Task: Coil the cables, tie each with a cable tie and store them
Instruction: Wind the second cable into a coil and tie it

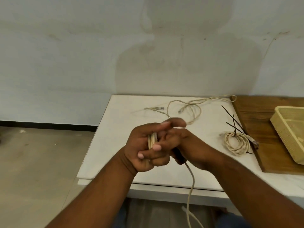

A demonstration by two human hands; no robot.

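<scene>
My left hand (144, 150) grips a small bundle of cream cable loops (151, 140) above the near part of the white table (115, 137). My right hand (185, 145) is pressed against it, fingers curled round the same cable, whose free tail (190, 186) hangs down past the table's front edge. A loose cream cable (192, 111) lies spread at the back of the table. A coiled cream cable (236, 143) with a black tie on it lies to the right. Black cable ties (233, 120) lie just behind that coil.
A wooden board (263, 129) covers the table's right part, and a cream plastic basket (291, 134) stands on it at the right edge. A pale wall rises behind the table. Grey floor lies to the left.
</scene>
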